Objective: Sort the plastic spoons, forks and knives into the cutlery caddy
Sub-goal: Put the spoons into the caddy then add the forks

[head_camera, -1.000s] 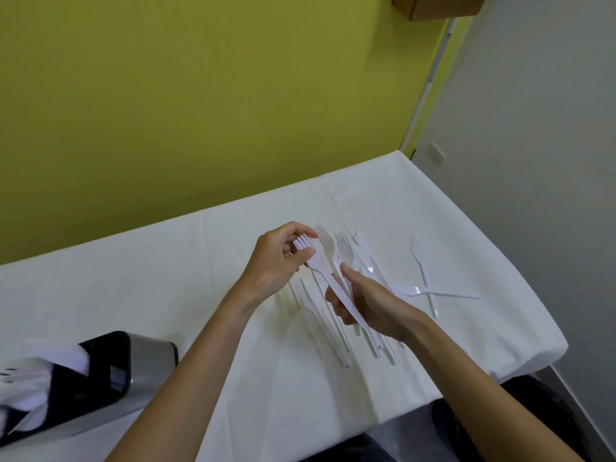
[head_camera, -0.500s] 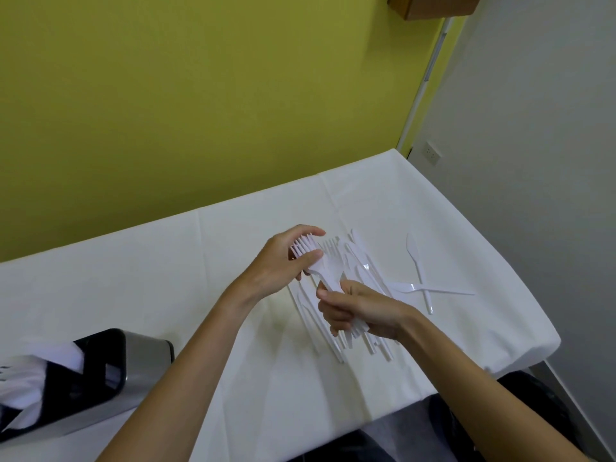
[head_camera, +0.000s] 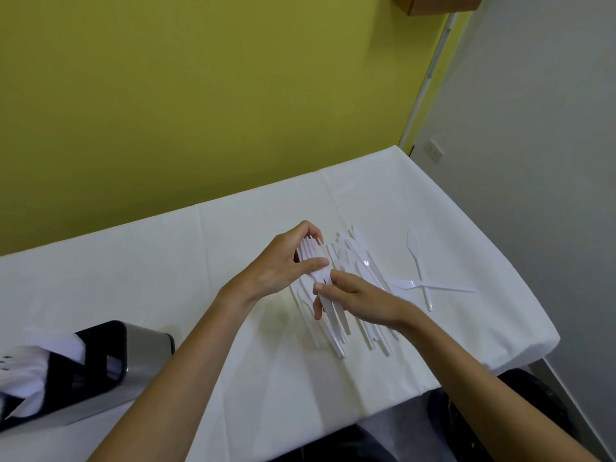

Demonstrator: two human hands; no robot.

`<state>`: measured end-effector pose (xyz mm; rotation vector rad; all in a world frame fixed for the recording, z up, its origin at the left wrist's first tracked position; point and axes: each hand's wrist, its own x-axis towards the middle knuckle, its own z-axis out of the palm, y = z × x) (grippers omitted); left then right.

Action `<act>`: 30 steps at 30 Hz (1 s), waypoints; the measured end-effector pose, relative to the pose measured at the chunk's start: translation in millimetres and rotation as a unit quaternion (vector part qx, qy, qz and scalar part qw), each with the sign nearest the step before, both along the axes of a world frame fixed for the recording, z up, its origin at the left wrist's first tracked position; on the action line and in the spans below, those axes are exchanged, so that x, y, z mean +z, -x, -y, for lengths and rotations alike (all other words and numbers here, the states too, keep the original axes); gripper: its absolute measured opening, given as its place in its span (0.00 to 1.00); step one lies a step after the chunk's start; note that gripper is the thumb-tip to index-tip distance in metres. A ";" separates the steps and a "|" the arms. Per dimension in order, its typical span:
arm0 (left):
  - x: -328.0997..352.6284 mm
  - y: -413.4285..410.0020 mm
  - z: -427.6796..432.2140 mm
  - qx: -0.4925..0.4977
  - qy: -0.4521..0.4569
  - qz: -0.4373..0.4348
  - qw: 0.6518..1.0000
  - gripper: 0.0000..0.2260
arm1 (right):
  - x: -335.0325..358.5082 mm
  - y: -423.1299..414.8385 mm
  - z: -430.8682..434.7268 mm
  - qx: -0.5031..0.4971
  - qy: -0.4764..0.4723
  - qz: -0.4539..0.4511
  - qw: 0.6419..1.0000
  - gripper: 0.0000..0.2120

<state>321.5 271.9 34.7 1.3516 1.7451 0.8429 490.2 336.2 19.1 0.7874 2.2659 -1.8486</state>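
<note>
Both my hands grip one stack of white plastic forks above the table.

My left hand (head_camera: 283, 265) pinches the tined heads of the forks (head_camera: 310, 253) between thumb and fingertips. My right hand (head_camera: 363, 300), at 5 o'clock from it, curls round their thin, flat handles, so the stack runs slanted between the two grips. Right under my right hand and on toward 2 o'clock lies the loose pile (head_camera: 358, 258) of the same glossy, slim cutlery, fanned on the smooth white tablecloth (head_camera: 233, 261). Two knives (head_camera: 420, 275) lie crossed at 3 o'clock, apart from the pile. The caddy (head_camera: 146, 358), a rounded box of brushed metal with a black rim, stands well apart at 8 o'clock; something white shows inside it, but I cannot tell what. A matte yellow-green wall (head_camera: 200, 95) rises at 12 o'clock.
</note>
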 end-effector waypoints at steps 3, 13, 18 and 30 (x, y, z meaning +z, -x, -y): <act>4.0 -0.9 2.2 -0.002 0.001 0.020 1.000 0.10 | 2.7 6.0 -4.4 0.048 -0.053 0.041 0.997 0.27; 46.4 41.5 63.0 0.173 -0.062 0.017 0.983 0.12 | 24.6 63.9 28.0 0.046 -0.037 -0.054 0.997 0.17; 86.2 87.5 140.0 0.299 -0.145 0.008 0.943 0.08 | 44.7 111.7 73.4 0.028 -0.022 -0.114 0.993 0.13; 55.3 169.8 313.1 0.516 -0.170 0.068 0.837 0.13 | 53.1 191.1 216.6 -0.019 0.018 -0.152 0.988 0.17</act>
